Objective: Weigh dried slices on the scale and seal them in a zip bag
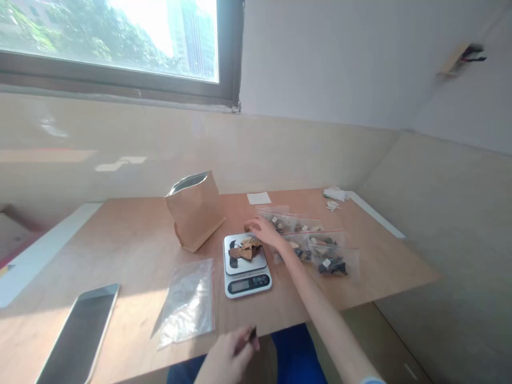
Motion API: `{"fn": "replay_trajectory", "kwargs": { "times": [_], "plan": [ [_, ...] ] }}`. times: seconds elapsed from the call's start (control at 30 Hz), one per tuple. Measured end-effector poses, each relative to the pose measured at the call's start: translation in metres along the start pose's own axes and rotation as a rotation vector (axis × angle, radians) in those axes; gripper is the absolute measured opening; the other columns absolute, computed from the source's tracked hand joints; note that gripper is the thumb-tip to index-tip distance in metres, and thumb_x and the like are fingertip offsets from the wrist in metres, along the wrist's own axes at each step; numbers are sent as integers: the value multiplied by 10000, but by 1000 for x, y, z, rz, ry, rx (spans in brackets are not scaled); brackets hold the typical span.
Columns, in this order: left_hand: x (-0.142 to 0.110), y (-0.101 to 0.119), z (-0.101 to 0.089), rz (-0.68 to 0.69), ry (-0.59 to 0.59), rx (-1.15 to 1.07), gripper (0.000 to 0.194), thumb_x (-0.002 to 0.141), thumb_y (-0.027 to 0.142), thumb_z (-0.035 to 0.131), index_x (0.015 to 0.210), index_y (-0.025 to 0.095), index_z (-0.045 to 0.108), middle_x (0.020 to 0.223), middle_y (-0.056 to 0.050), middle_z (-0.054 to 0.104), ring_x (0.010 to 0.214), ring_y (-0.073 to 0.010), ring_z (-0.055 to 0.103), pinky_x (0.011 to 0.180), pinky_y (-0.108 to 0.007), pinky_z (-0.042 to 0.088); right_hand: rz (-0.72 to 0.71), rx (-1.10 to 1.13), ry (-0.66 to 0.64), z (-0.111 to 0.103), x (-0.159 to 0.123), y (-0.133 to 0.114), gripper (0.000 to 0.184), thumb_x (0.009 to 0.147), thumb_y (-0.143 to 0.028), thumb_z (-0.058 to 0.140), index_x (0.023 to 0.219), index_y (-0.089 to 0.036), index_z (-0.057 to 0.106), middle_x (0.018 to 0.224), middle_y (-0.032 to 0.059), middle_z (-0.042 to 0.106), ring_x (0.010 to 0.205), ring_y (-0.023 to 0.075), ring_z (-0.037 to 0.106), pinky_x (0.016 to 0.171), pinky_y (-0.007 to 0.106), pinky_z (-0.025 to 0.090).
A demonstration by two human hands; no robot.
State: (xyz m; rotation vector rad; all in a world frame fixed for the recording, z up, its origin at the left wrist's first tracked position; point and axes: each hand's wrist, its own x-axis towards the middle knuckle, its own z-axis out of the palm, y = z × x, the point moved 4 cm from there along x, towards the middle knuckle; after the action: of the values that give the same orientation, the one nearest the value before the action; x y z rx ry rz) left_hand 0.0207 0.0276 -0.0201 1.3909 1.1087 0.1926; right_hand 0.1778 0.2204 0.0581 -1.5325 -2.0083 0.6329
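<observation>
nearest, at the table's (136,240) front edge, the left hand (232,354) has its fingers clamped on a small dark piece (252,334). a phone (80,336) lies at the near left, and a flat clear bag (188,301) lies between it and the digital scale (247,266). on the scale's plate are brown and dark pieces (243,249), loosely heaped. the right hand (262,230) is at the plate's far right corner, fingers bent beside a small brown bit; whether they grip it, i cannot tell. right of the scale, several clear bags (328,264) of dark and pale pieces overlap. farther back, an open brown paper bag (198,213) leans on the left, a white paper (258,198) lies near the wall (280,154), and the window (120,37) is beyond.
</observation>
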Motion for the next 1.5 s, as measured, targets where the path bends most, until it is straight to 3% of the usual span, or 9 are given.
{"fn": "replay_trajectory", "kwargs": {
  "times": [0.13,0.3,0.43,0.57,0.73,0.97,1.1,1.23,1.5],
  "plan": [
    [-1,40,-65,128,470,251,435,868,412,323,1058,188,644,603,-12,591,611,-181,571,622,-282,405,54,-38,-122,23,51,25,169,718,-43,570,753,-143,702,895,79,715,837,191,641,810,277,469],
    [3,42,-106,84,730,358,397,850,340,360,1141,267,620,725,-11,672,650,-169,603,620,-250,410,65,-39,-99,38,57,51,167,651,17,607,670,-140,661,810,59,686,767,154,620,747,252,470],
    [16,41,-100,63,750,473,387,853,238,384,1161,273,616,863,-32,712,736,-177,640,603,-235,399,50,-7,53,17,41,50,150,682,-36,601,768,-152,643,933,65,642,884,159,583,808,273,458],
    [28,52,-90,108,745,496,384,883,237,389,1209,270,590,896,-43,709,749,-174,641,600,-228,398,25,148,345,0,-19,34,181,791,-237,571,961,-181,596,1035,73,613,896,167,572,796,300,470],
    [32,60,-91,106,767,473,368,888,247,408,1204,284,594,757,-17,683,650,-147,604,549,-208,362,95,285,427,31,-92,33,213,746,-323,648,908,-194,598,855,34,642,726,164,564,704,305,474],
    [29,54,-84,155,770,430,358,880,247,404,1162,252,623,740,-19,682,640,-148,610,552,-212,395,-11,89,569,44,-111,5,113,864,-295,541,910,-212,601,1137,91,581,1116,239,501,953,442,372],
    [26,39,-66,260,780,393,377,866,253,408,1181,238,614,816,-36,709,704,-163,651,595,-231,462,-85,208,497,58,-136,-37,165,894,-254,490,1038,-220,563,1088,85,549,1067,195,524,891,350,452],
    [16,23,-43,377,845,316,389,870,268,391,1190,215,606,1014,-76,707,845,-189,675,660,-265,511,-63,352,452,76,-156,-61,90,894,-209,484,931,-208,566,893,43,574,845,154,576,720,261,500],
    [-2,15,-31,238,862,285,387,899,323,374,1189,181,586,888,-76,706,704,-174,655,619,-273,509,-26,127,410,60,-127,-39,129,895,-229,473,815,-198,571,825,52,570,757,171,570,692,284,476]
  ]
}}
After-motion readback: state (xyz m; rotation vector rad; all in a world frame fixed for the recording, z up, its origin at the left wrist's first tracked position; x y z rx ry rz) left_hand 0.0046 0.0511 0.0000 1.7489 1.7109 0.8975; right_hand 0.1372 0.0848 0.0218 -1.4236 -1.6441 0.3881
